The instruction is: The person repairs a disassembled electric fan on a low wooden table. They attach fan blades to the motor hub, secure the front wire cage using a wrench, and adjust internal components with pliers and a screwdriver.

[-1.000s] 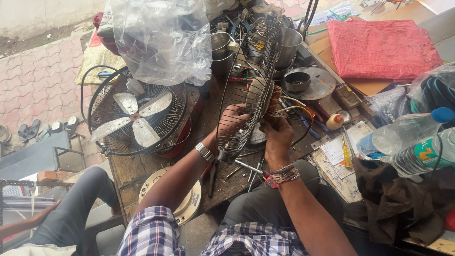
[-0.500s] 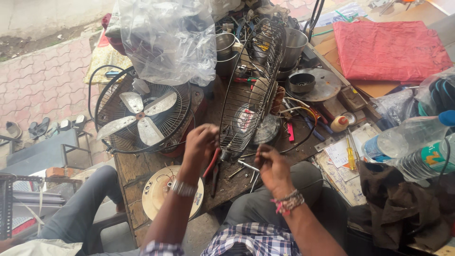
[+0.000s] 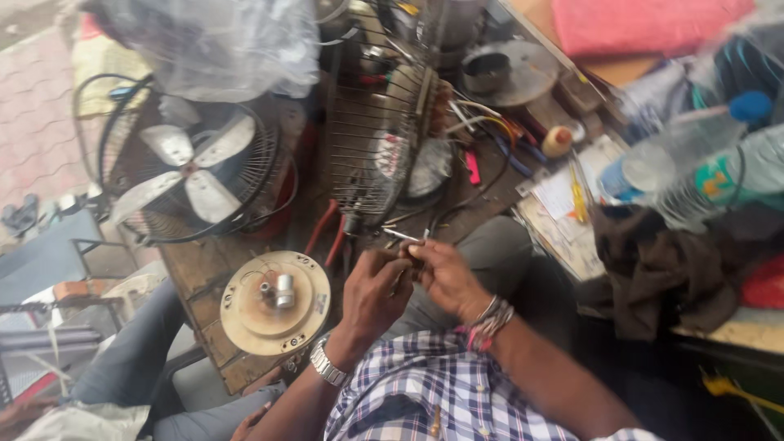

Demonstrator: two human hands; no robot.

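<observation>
Small metal part (image 3: 406, 238), thin and silvery, held between both hands just above the near edge of the wooden workbench (image 3: 196, 273); too blurred to tell what kind of part it is. Left hand (image 3: 374, 290) curled, fingers pinched together on the near end of the part. Right hand (image 3: 441, 273) meets it from the other side, fingertips closed on the same part; the two hands touch. Metal wristwatch (image 3: 327, 364) on the left wrist, red and white thread bands (image 3: 487, 321) on the right wrist. Checked shirt (image 3: 425, 400) fills the bottom of the view.

Just beyond the hands: a wire fan guard (image 3: 371, 139) standing on edge on the bench, tilted slightly, with a fan motor (image 3: 416, 159) behind it and coloured wires trailing to the right. Red-handled pliers (image 3: 327, 233) lie at the foot of the guard, near the left hand.

Left of the hands: round cream-coloured motor cover (image 3: 273, 302) lying flat on the bench corner, short shaft upright at its middle. Further left, a caged fan (image 3: 188, 175) with pale blades, lying face up. Clear plastic bag (image 3: 212, 41) bunched above it.

Right side: papers (image 3: 563, 204) on the bench edge, dark cloth (image 3: 661, 269) heaped beside them, clear plastic bottle with blue cap (image 3: 694, 163) lying on its side. Red cloth (image 3: 645, 20) at top right. Round metal plate (image 3: 510, 73) with a dark cup on it, behind the guard.
</observation>
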